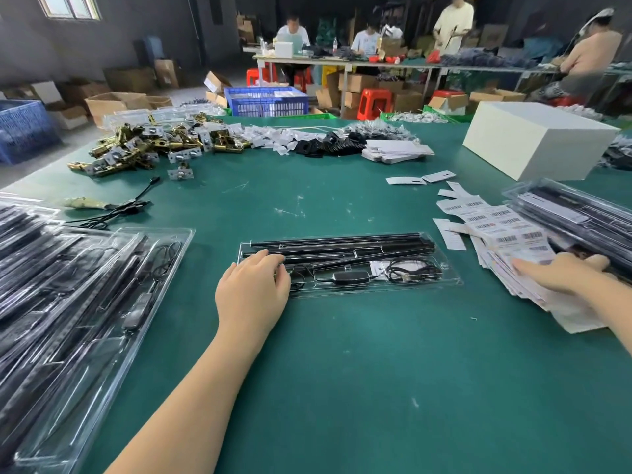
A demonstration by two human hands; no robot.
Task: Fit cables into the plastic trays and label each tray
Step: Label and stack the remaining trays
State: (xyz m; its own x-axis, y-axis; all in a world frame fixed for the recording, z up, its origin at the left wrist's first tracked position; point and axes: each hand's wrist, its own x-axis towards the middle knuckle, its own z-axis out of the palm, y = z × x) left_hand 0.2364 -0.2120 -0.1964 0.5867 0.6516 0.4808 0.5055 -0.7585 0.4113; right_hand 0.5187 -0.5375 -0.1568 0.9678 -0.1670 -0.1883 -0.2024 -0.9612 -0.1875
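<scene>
Lying across the middle of the green table (342,354), the clear plastic tray (441,273) holds black bars, a coiled cable (413,268) and a small black adapter (350,278). Left hand (254,283) rests on the tray's left end, fingers loosely spread and gripping nothing. Right hand (561,271) presses flat, fingers straight, on the pile of barcode labels (502,234) beside the stacked filled trays (578,213)

The left hand (254,285) covers the near left end of the clear tray (441,268), so what lies under its fingers cannot be told. The barcode labels (506,230) carry print too small to read, and the right hand (561,271) hides part of them. The tray stacks (68,285) at left run off the picture's edge.
</scene>
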